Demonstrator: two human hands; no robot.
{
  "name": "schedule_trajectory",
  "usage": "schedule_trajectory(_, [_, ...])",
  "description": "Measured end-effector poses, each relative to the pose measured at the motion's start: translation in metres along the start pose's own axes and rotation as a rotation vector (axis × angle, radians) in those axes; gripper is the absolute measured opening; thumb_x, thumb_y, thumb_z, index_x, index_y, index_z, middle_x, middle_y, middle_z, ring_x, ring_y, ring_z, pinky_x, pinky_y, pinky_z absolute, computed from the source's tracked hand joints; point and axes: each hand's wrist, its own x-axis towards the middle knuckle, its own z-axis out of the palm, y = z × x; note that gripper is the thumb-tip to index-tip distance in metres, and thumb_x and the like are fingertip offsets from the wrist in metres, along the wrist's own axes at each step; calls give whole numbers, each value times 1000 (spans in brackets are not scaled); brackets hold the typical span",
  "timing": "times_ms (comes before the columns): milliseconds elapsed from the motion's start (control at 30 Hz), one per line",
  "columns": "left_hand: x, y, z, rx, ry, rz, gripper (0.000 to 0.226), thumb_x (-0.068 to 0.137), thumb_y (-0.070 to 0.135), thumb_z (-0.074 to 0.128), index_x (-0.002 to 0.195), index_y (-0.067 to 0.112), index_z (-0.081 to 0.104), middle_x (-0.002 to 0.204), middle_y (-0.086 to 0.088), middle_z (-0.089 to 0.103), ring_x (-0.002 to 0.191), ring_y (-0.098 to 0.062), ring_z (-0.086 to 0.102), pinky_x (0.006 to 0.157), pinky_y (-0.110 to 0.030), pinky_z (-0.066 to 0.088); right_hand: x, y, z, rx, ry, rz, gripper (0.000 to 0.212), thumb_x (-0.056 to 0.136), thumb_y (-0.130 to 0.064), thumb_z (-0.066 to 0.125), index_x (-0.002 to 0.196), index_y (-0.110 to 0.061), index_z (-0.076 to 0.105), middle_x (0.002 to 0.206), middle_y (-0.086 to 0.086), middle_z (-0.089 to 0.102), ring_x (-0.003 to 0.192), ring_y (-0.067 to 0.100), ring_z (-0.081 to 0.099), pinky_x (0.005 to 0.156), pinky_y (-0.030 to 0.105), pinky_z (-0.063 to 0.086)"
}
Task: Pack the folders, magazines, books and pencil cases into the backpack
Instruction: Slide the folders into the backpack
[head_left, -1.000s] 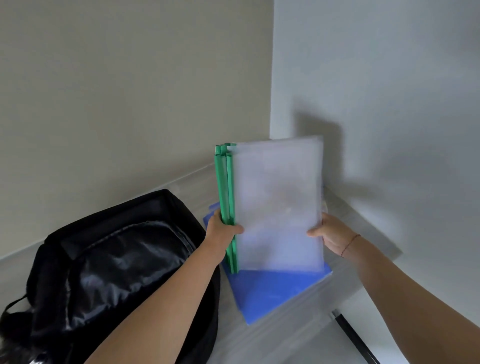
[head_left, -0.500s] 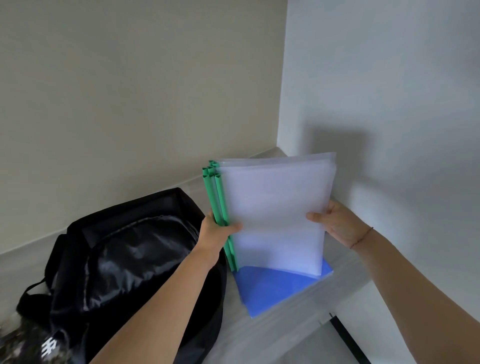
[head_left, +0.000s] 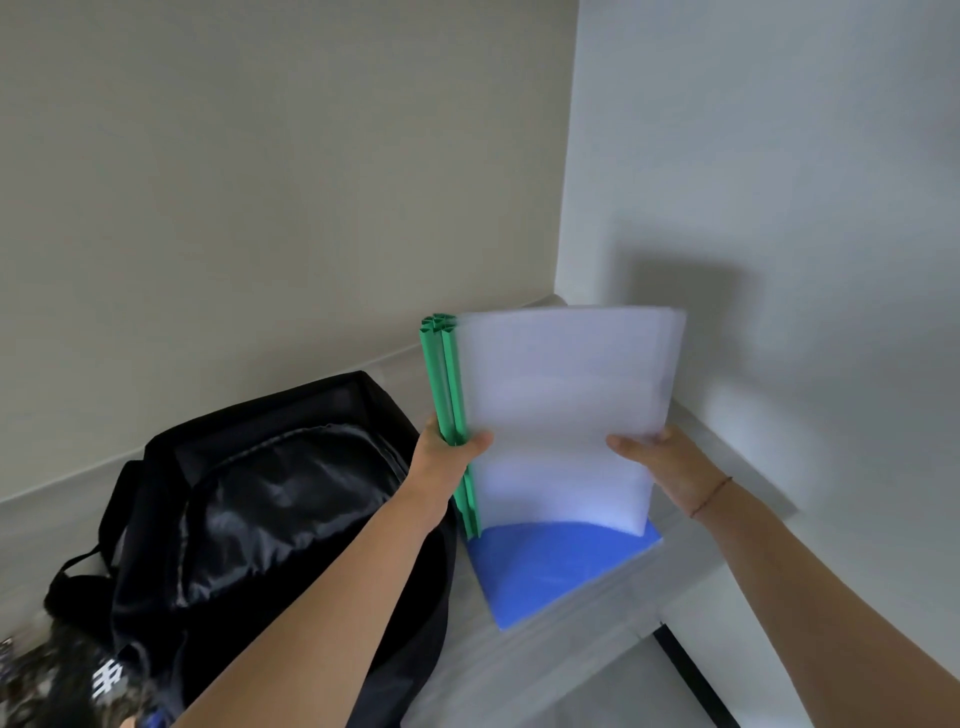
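I hold a stack of translucent white folders (head_left: 561, 405) with green spines upright over the table's far right corner. My left hand (head_left: 441, 457) grips the green spines, and my right hand (head_left: 660, 462) holds the stack's right edge. Their lower edge stands just above a blue folder (head_left: 550, 566) that lies flat on the table. The black backpack (head_left: 270, 499) lies open on the table to the left, its dark lining showing, right beside my left forearm.
The grey table (head_left: 519, 670) fits into a corner, with a beige wall behind and a white wall on the right. Its front edge runs below the blue folder. A camouflage-patterned item (head_left: 57, 680) shows at the bottom left, blurred.
Both hands kept their hold on the folder stack, which has tilted slightly, its top edge now further right. The view has shifted and shows more of the backpack and the bottom-left item.
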Motion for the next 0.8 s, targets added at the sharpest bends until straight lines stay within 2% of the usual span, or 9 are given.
schedule_trajectory(100, [-4, -9, -1, -37, 20, -72, 38, 79, 9, 75, 114, 6, 59, 103, -11, 67, 97, -26, 64, 89, -33, 50, -9, 7, 8, -83, -3, 62, 35, 86, -2, 62, 120, 3, 57, 104, 11, 68, 100, 25, 63, 90, 27, 52])
schedule_trajectory(233, [-8, -13, 0, -13, 48, -112, 33, 81, 12, 73, 109, 9, 58, 102, -10, 63, 95, -25, 60, 88, -35, 47, -19, 25, 21, -170, 77, 97, 36, 83, -11, 67, 115, 4, 59, 99, 14, 66, 96, 29, 63, 89, 37, 48])
schedule_trajectory(333, [-14, 4, -3, 11, 39, -91, 36, 81, 16, 74, 113, 10, 59, 105, -8, 66, 96, -24, 62, 88, -34, 49, -25, 7, 24, -235, 121, 12, 10, 90, -10, 60, 98, -7, 63, 84, 7, 64, 78, 19, 59, 78, 27, 44])
schedule_trajectory(400, [-19, 19, -13, 22, 32, -67, 38, 80, 20, 74, 114, 9, 60, 104, -7, 68, 97, -25, 64, 87, -34, 51, -28, -15, 27, -270, 70, -44, 7, 91, -9, 57, 92, -14, 61, 82, 8, 62, 71, 16, 57, 66, 18, 48])
schedule_trajectory(433, [-22, 27, -21, 21, 27, -58, 38, 81, 22, 74, 113, 8, 61, 103, -7, 68, 97, -25, 65, 86, -35, 52, -27, -25, 29, -285, 45, -64, 6, 91, -8, 58, 91, -13, 61, 82, 11, 62, 68, 17, 56, 63, 20, 49])
schedule_trajectory(533, [-35, 52, -54, 12, 21, -88, 40, 81, 32, 73, 110, 7, 63, 102, -7, 69, 92, -24, 66, 85, -34, 54, -27, -48, 46, -299, -27, -89, 6, 88, -5, 60, 90, -7, 65, 83, 14, 61, 72, 24, 56, 73, 33, 44])
schedule_trajectory(667, [-55, 60, -113, 37, 55, -138, 45, 84, 49, 63, 108, 12, 64, 104, -5, 70, 92, -21, 65, 93, -36, 52, -38, -49, 94, -217, -166, 25, 10, 88, -10, 62, 79, -13, 66, 64, 1, 69, 59, 17, 62, 64, 26, 49])
schedule_trajectory(733, [-67, 51, -145, -28, 110, -185, 53, 87, 60, 49, 104, 14, 67, 99, -5, 71, 90, -22, 67, 85, -37, 55, -49, -39, 123, -192, -215, 112, 6, 88, -12, 62, 85, -10, 67, 64, 0, 71, 54, 13, 65, 63, 26, 53])
schedule_trajectory(800, [-75, 34, -179, -58, 176, -212, 62, 90, 64, 36, 99, 12, 67, 90, -6, 71, 81, -22, 66, 72, -34, 54, -64, -19, 148, -196, -260, 185, 12, 88, -13, 62, 95, -5, 67, 78, 10, 71, 62, 19, 65, 73, 33, 53])
